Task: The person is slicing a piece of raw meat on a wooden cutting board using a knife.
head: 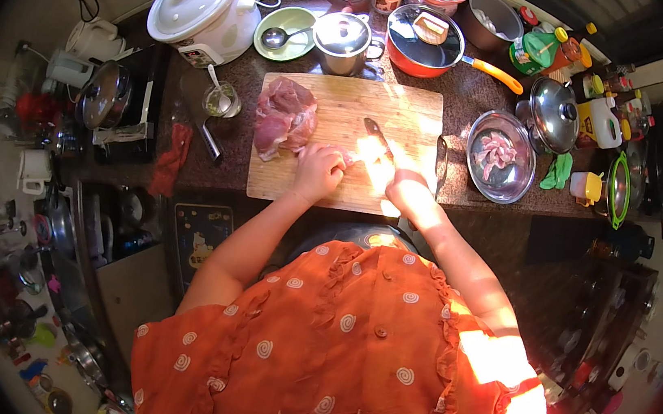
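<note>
On a wooden cutting board [339, 192] lies a large piece of raw meat [285, 117] at the left. Just below and right of it, my left hand [319, 172] presses a smaller piece of raw meat [345, 154] to the board with curled fingers. My right hand [406, 188] grips a kitchen knife [377, 132], whose blade points up and slightly left over the board. Bright sunlight washes out part of the blade and the board near it. To the right of the board, a clear bowl [474, 168] holds sliced raw meat [495, 155].
Behind the board stand a lidded metal pot [342, 36] and a red pan [421, 64] with an orange handle [494, 74]. A white slow cooker [198, 5] is at the back left. At the left are a glass jar with a spoon [223, 101] and a red cloth [172, 158].
</note>
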`<state>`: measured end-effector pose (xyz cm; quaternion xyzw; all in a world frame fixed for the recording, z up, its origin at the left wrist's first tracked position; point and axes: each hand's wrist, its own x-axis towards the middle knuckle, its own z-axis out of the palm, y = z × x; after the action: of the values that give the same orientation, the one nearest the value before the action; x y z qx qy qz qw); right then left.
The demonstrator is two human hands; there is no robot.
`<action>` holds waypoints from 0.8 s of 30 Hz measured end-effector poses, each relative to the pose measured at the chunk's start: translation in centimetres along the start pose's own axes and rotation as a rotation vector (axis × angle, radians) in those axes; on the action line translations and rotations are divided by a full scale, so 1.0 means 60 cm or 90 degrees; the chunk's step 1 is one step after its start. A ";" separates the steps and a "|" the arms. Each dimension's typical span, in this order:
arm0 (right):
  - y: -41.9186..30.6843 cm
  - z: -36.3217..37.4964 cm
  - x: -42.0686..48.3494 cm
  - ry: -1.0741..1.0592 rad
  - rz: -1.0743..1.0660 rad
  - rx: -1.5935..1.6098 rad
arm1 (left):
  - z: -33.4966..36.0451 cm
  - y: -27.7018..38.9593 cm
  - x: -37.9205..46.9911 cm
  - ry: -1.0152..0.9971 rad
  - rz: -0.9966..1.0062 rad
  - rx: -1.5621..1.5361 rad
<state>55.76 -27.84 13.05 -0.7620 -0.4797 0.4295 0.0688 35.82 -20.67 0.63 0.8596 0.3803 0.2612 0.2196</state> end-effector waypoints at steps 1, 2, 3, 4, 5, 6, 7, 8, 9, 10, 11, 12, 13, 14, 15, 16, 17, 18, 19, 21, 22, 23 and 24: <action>0.019 0.016 0.012 0.012 -0.069 -0.055 | 0.001 0.000 0.002 -0.005 0.000 0.001; 0.041 0.044 0.021 0.074 -0.156 -0.022 | 0.001 -0.001 0.004 -0.010 0.000 0.002; 0.037 0.048 0.020 0.075 -0.154 -0.018 | 0.002 0.000 0.004 -0.014 0.002 0.003; 0.028 0.055 0.019 0.075 -0.180 -0.023 | 0.002 0.000 0.003 -0.001 0.011 -0.001; 0.020 0.061 0.019 0.075 -0.207 -0.029 | 0.002 0.000 0.002 0.014 0.020 -0.005; 0.036 0.089 0.047 0.149 -0.294 -0.021 | 0.003 0.000 0.001 0.009 0.023 -0.004; 0.024 0.092 0.060 0.148 -0.295 -0.018 | 0.004 -0.002 -0.002 -0.008 0.030 -0.017; 0.007 0.096 0.075 0.155 -0.289 -0.071 | 0.003 -0.004 -0.006 -0.024 0.036 -0.030; -0.005 0.095 0.086 0.166 -0.281 -0.122 | -0.005 -0.004 -0.006 -0.025 0.040 -0.027; -0.008 0.090 0.091 0.170 -0.282 -0.120 | -0.015 -0.001 -0.009 -0.071 0.053 0.002; -0.008 0.085 0.094 0.152 -0.275 -0.143 | -0.024 0.001 -0.012 -0.118 0.066 0.031; -0.009 0.081 0.097 0.133 -0.270 -0.166 | -0.034 -0.003 -0.017 -0.117 0.070 0.035; 0.020 0.098 0.109 0.220 -0.286 -0.107 | -0.041 -0.004 -0.020 -0.105 0.052 0.048; 0.055 0.114 0.121 0.305 -0.302 -0.049 | -0.044 -0.004 -0.017 -0.090 0.032 0.060; 0.031 0.075 0.085 0.138 -0.114 0.067 | -0.050 -0.005 -0.015 -0.081 0.022 0.063; 0.009 0.031 0.046 -0.029 0.084 0.178 | -0.056 0.001 -0.006 -0.036 0.026 0.077; 0.061 0.034 0.054 -0.040 0.115 0.350 | -0.057 0.012 0.011 0.002 0.046 0.085; 0.087 0.018 0.041 0.002 0.028 0.412 | -0.045 0.013 0.027 0.003 0.043 0.084; 0.083 -0.002 0.038 0.073 -0.016 0.406 | -0.026 0.014 0.050 0.015 0.046 0.050; 0.109 -0.034 0.031 0.174 -0.077 0.449 | 0.003 0.042 0.090 0.022 0.057 0.013; 0.107 -0.052 0.017 0.192 -0.036 0.463 | 0.003 0.071 0.116 -0.046 -0.024 0.009; 0.103 -0.074 -0.004 0.213 0.006 0.475 | 0.010 0.094 0.132 -0.115 -0.104 0.004; 0.115 -0.089 -0.018 0.207 0.007 0.485 | 0.025 0.110 0.139 -0.117 -0.099 0.003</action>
<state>64.05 -30.72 13.47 -0.7424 -0.2653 0.4505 0.4189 45.09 -18.57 5.63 0.8483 0.4246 0.1629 0.2713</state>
